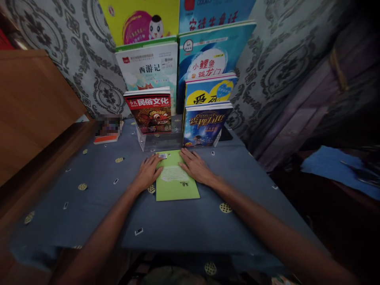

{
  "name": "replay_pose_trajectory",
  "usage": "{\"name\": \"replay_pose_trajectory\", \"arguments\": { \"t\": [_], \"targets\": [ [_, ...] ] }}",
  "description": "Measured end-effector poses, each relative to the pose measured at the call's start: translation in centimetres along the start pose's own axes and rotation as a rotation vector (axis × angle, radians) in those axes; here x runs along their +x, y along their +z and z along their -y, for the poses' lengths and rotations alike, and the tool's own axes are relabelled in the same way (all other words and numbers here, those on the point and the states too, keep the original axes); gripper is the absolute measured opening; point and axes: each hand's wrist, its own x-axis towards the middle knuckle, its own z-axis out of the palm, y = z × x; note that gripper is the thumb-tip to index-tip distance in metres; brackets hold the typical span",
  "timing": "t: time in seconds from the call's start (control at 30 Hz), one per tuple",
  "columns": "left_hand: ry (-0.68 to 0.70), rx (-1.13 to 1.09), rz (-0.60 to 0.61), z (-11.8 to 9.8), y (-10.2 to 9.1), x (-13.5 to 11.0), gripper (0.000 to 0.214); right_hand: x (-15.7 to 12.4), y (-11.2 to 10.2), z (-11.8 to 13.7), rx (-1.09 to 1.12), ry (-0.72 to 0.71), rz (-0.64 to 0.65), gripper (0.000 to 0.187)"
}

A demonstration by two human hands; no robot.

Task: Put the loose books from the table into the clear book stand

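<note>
So, the green book (177, 192) lies between left hand (147, 171) and right hand (195, 166) — both unclenched, fingers touching its upper sides.

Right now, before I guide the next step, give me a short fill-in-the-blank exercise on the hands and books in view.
1. The left hand and right hand touch a thin book whose cover is mainly ____ in colour.
2. The barcode is at the fingertips of the ____ hand.
3. At the front of the stand, beside the red book, is a foremost right-hand book that is mainly ____ in colour.

Missing words: green; left; blue.
</note>
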Motion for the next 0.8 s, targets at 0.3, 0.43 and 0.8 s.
{"name": "replay_pose_trajectory", "arguments": {
  "t": [0.3,0.43,0.8],
  "targets": [
    [0.0,-0.004,-0.006,0.0,0.0,0.0,0.038,-3.7,-0.1,1.6,-0.05,-0.056,0.031,0.055],
    [-0.002,-0.008,-0.007,0.0,0.0,-0.1,0.039,-5.5,-0.1,2.5,-0.054,-0.082,0.036,0.056],
    [-0.004,0.023,-0.007,-0.1,0.3,-0.2,0.039,-7.4,-0.7,5.6,-0.045,-0.125,0.087,0.052]
  ]
}}
